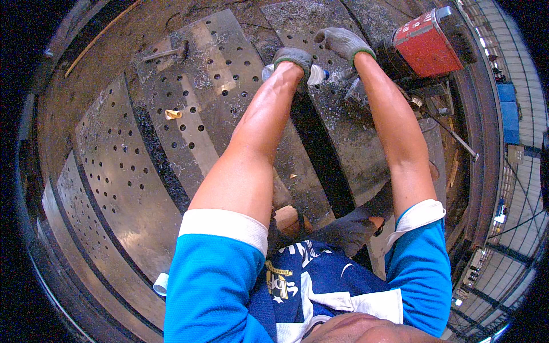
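My left hand (293, 56), in a grey knit glove, is closed round a clear plastic bottle. The bottle lies sideways, its pale neck and blue cap (316, 75) sticking out to the right of the hand. Over the drilled steel plate (337, 111), my right hand (345, 43), gloved the same way, holds nothing that I can see. Its fingers reach out to the left, loosely bent and apart from the bottle. Just right of that hand stands a red and black drilling machine (426, 46), with its lower part partly behind my right forearm.
A hammer (168, 54) lies on the plates at the far left. Metal shavings are scattered over the perforated plates, with dark gaps (323, 154) between them. A small yellowish piece (172, 114) and a white cup-like object (161, 284) lie to the left. A steel beam (483, 171) borders the right side.
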The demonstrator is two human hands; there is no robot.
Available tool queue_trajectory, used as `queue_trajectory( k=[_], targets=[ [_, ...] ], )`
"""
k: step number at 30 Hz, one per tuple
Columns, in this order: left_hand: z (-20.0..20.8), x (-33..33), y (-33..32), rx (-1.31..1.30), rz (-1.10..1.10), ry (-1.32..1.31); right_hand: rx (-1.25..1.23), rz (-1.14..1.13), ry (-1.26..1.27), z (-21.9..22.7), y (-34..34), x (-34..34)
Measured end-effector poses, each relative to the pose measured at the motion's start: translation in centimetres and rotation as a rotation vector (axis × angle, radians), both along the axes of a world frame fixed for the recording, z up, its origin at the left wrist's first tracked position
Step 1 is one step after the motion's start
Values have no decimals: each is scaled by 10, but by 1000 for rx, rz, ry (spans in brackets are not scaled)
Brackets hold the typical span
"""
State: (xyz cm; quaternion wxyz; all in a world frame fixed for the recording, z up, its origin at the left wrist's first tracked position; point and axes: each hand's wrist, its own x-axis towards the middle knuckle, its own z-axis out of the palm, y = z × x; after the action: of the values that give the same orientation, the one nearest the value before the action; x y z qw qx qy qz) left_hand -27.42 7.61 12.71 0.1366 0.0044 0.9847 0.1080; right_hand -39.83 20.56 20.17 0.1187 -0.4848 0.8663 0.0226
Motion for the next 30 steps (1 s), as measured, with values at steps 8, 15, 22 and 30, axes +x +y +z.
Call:
queue_trajectory(
  k=[8,15,22,30],
  targets=[
    [0,1,-5,28,54,13,-15,-3,-12,-1,-5,2],
    [4,2,-1,1,-7,-4,16,-3,35,-5,1,-3],
    [-10,-1,-8,20,94,58,65,38,60,9,-13,14],
    [-2,3,-1,7,48,63,65,-14,88,5,-5,10]
  ],
)
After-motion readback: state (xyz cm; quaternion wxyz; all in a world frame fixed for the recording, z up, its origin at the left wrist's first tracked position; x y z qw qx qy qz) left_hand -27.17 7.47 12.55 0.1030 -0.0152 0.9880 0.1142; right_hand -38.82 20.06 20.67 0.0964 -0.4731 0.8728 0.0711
